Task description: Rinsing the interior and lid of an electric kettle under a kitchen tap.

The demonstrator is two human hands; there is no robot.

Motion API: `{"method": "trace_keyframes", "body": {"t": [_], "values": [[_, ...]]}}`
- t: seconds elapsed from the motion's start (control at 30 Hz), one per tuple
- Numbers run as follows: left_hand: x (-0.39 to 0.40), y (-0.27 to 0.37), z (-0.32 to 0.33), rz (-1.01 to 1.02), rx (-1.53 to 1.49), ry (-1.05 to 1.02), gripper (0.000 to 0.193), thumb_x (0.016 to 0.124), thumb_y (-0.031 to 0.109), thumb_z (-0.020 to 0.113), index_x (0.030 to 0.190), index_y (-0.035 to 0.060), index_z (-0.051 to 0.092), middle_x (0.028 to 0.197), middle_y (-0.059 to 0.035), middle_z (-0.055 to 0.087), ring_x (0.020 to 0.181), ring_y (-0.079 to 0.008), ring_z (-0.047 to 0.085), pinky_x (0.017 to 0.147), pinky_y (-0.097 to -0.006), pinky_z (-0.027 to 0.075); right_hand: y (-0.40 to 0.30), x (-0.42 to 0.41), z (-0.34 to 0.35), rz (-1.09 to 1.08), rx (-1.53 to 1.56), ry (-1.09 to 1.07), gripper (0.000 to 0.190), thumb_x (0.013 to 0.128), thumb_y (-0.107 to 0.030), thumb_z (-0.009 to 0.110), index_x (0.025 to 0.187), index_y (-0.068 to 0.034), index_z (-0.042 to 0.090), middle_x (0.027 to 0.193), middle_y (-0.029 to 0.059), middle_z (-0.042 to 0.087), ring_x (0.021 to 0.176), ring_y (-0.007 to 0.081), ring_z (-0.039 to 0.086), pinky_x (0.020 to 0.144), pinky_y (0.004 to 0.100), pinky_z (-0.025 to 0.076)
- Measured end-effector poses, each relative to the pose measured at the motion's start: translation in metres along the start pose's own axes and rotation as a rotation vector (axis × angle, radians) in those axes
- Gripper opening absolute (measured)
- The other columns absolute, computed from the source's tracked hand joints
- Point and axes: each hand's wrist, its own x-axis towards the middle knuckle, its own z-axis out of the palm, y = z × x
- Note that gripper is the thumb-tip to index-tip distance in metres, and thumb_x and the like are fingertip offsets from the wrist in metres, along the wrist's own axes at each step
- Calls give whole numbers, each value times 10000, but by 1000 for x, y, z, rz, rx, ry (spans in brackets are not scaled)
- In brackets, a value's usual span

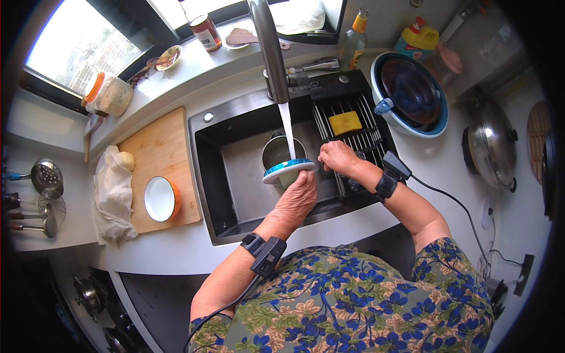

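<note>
Over the sink point(207, 176), my left hand point(296, 198) holds a white and blue round lid point(288, 168) by its underside, tilted under the stream from the faucet point(274, 57). Water falls on the lid's blue side. Behind the lid, a round metal pot or cup point(278, 152) is in the sink basin, partly hidden. My right hand point(337, 156) is curled to the right of the lid, near the drying rack point(371, 141); whether its fingers hold anything small is not visible. A yellow sponge point(345, 123) lies on the rack.
To the left, a wooden cutting board point(172, 132) bears an orange enamel bowl point(162, 199) beside a white cloth point(114, 198). Nested basins point(379, 75) and a lidded pan point(494, 150) stand at the right. A glass bottle point(353, 44) is behind the sink; cables hang from my wrist straps.
</note>
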Motion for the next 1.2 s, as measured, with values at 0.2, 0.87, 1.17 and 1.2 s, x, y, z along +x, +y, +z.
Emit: {"method": "trace_keyframes", "body": {"t": [0.2, 0.87, 1.17, 1.2], "values": [[0, 1, 1, -11, 8, -12, 310, 707, 213, 513, 924, 31, 639, 910, -78, 568, 990, -240, 467, 977, -370, 287, 10, -14, 19, 17, 89, -116, 247, 747, -187, 471, 700, -10, 636, 592, 114, 629, 672, 291, 634, 693, 388, 496], [-13, -3, -2, 82, -7, -111, 391, 710, 212, 517, 1031, 1, 592, 1038, -98, 537, 1083, -260, 428, 1032, -391, 236, 5, -32, 165, -390, 489, 2, 433, 852, -347, 513, 1193, -83, 465, 1102, 180, 571, 1055, 283, 546, 879, 373, 430], [-27, -9, 0, 131, -53, -95, 383, 693, 201, 541, 1021, 11, 591, 1036, -74, 518, 1095, -241, 414, 1045, -374, 234, 3, -27, 213, -340, 440, 13, 324, 831, -291, 503, 1039, -45, 536, 990, 206, 606, 944, 344, 580, 798, 435, 448], [-28, -10, 0, 136, -53, -97, 383, 693, 201, 541, 1021, 11, 591, 1036, -74, 518, 1095, -241, 414, 1045, -374, 234, 0, -24, 218, -357, 447, 44, 324, 830, -296, 501, 1027, -42, 544, 983, 207, 608, 943, 349, 579, 798, 440, 447]]}}
